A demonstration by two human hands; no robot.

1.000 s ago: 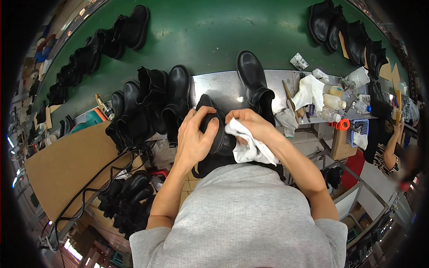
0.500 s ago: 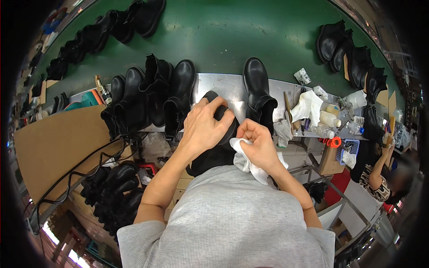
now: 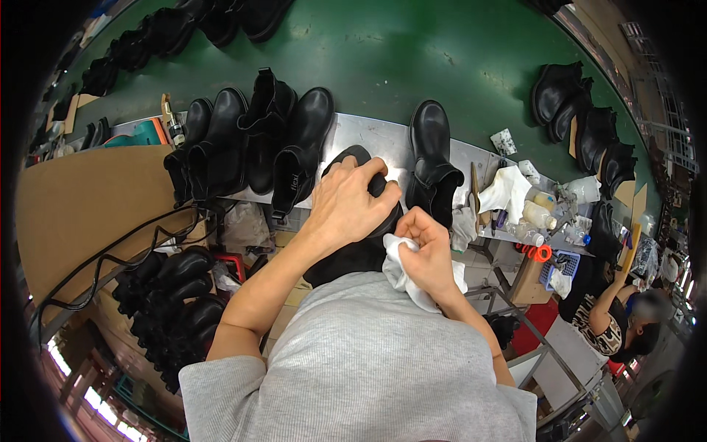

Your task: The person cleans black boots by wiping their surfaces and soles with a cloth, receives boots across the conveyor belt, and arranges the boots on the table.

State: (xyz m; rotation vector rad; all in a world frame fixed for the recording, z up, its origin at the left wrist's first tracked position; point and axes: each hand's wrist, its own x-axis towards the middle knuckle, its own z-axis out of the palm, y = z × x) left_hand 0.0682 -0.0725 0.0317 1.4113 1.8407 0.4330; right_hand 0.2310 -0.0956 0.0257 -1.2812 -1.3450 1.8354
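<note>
A black boot (image 3: 387, 222) lies tilted at the metal edge of the bench, close to my body, with its sole side partly showing. My left hand (image 3: 346, 199) grips it from above, fingers curled over it and hiding much of it. Just right of the boot, my right hand (image 3: 428, 254) is closed on a white cloth (image 3: 398, 274), which hangs down toward my shirt. Thumb and fingertips are pinched together near the boot's edge. Beyond my right hand stands another black boot (image 3: 431, 136). Left of my left hand is a further black boot (image 3: 308, 125).
A green bench (image 3: 368, 51) stretches ahead, with black boots in rows along both sides. Bottles (image 3: 540, 215) and white rags (image 3: 505, 188) crowd the right. At left are a cardboard sheet (image 3: 96, 214) and black cables (image 3: 110, 259). Another person (image 3: 600, 324) sits far right.
The whole view has shifted slightly. Both hands stay at the boot, and the right hand still holds the cloth close beside it.
</note>
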